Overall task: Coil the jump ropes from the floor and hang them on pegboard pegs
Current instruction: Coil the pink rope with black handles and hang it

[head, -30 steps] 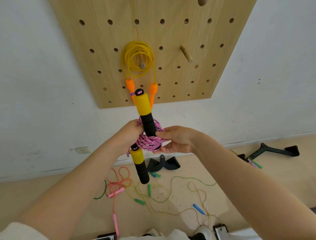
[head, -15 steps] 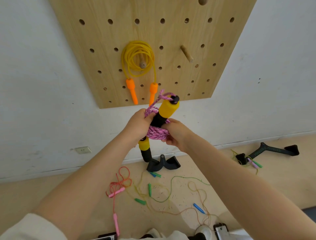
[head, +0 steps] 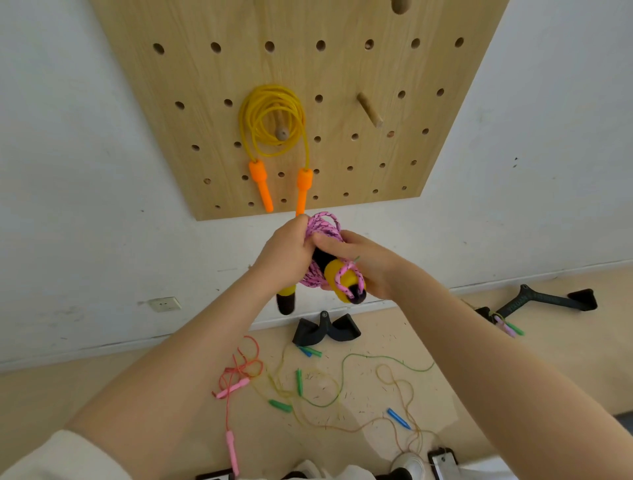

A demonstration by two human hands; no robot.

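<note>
Below the pegboard (head: 342,68), both hands' fingers (head: 329,244) grip the pink rope (head: 322,226), handle (head: 344,284) now swung down.

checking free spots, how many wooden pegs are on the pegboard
3: one carrying the coiled yellow rope, one bare to its right, one cut off at the top edge. More may lie out of frame.

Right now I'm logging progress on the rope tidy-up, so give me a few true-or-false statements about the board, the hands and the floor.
1. A yellow rope with orange handles hangs on a peg of the pegboard. True.
2. Both hands hold the pink rope. True: the left hand and right hand grip it.
3. The bare peg carries a green rope. False: nothing hangs on it.
4. The floor has no ropes left. False: several lie tangled there.
</note>
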